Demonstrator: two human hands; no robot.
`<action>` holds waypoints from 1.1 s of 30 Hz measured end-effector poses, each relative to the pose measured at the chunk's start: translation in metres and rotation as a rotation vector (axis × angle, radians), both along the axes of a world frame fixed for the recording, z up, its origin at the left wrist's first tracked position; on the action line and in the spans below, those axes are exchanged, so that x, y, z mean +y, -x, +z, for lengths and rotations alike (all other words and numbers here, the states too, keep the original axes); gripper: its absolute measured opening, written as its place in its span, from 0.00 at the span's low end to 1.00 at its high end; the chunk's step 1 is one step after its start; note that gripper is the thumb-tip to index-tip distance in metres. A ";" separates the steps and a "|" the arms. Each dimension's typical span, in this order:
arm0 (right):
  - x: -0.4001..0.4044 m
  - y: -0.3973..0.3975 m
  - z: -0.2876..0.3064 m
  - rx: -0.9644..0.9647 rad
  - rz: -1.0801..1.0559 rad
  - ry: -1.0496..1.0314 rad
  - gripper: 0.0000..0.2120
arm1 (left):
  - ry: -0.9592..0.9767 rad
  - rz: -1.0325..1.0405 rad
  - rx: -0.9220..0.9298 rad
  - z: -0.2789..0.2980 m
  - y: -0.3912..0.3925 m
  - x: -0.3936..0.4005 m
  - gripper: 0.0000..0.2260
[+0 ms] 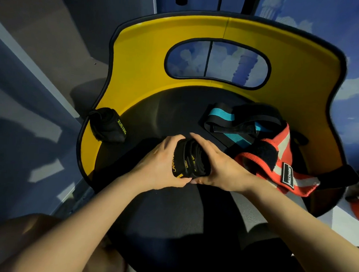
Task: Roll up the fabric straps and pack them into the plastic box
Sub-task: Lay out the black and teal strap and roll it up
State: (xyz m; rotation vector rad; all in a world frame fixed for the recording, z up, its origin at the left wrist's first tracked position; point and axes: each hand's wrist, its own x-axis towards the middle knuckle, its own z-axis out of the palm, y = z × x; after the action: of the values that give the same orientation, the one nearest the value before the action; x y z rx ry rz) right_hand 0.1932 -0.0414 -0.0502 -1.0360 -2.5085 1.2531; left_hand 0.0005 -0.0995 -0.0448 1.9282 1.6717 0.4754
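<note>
A rolled black strap with yellow lettering [188,160] sits between both my hands over the dark seat of a chair [170,208]. My left hand [162,162] wraps its left side and my right hand [218,165] cups its right side, thumbs meeting below the roll. A black and teal strap [223,117] lies loose at the back right of the seat. A red and white strap [284,172] with a black patch lies to the right. A rolled black strap marked XUEYING [107,124] rests at the seat's left edge. No plastic box is visible.
The chair has a yellow curved backrest [147,61] with an oval opening, enclosing the seat on three sides. A red round object [357,209] shows at the far right edge. Grey floor lies to the left.
</note>
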 end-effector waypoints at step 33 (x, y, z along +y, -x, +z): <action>-0.051 0.095 -0.002 0.200 -0.261 0.110 0.33 | 0.208 0.101 0.014 0.035 0.095 -0.038 0.35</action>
State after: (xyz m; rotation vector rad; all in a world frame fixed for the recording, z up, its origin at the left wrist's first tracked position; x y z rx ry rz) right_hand 0.0982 -0.0927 -0.0524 -1.1554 -2.1003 1.3524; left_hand -0.0944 -0.1374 -0.0093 1.7080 1.7592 0.3119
